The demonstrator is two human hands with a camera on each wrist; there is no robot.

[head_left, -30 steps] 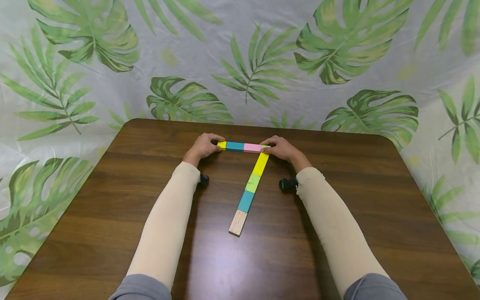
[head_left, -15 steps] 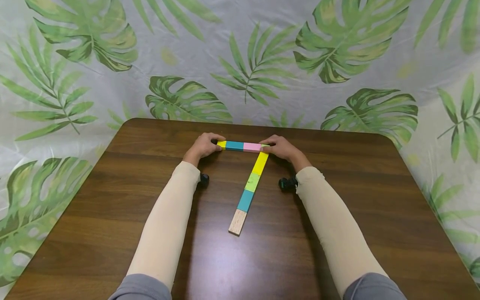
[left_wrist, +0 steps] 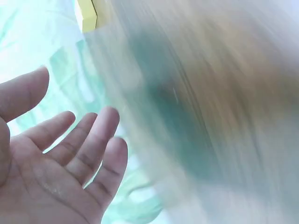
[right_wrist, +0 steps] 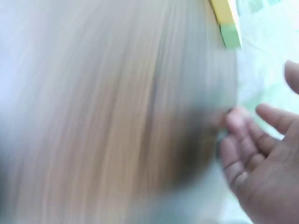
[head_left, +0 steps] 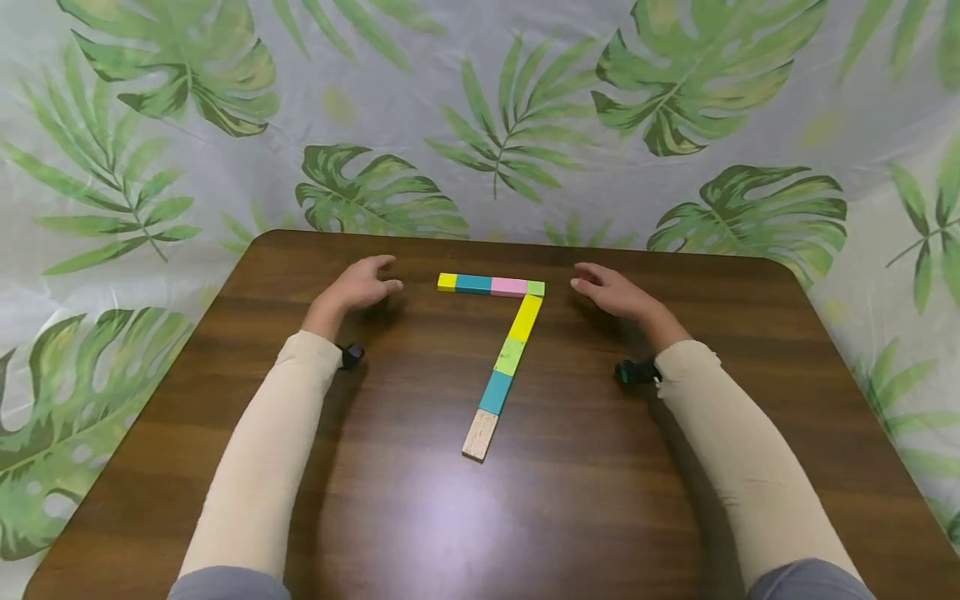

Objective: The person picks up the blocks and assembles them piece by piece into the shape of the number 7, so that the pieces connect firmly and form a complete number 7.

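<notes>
Colored wooden blocks form a shape like a 7 on the table. Its top row runs from a yellow block [head_left: 447, 282] through a teal block [head_left: 474, 285] and a pink block [head_left: 509, 287] to a light green block [head_left: 536, 288]. Slanting down from that right end are a longer yellow block [head_left: 526, 317], a green block [head_left: 510, 356], a teal block [head_left: 495, 392] and a plain wood block [head_left: 480, 434]. My left hand [head_left: 358, 285] is apart from the row's left end, fingers relaxed. Off the right end, my right hand [head_left: 617, 292] holds nothing.
The brown wooden table [head_left: 570, 500] has rounded far corners. Behind it hangs a pale cloth [head_left: 540, 100] printed with green leaves. Dark wrist cameras sit below each hand.
Both hands have let go of the ends of the top row and moved outward, left hand to the left, right hand to the right. The blocks keep their arrangement.
</notes>
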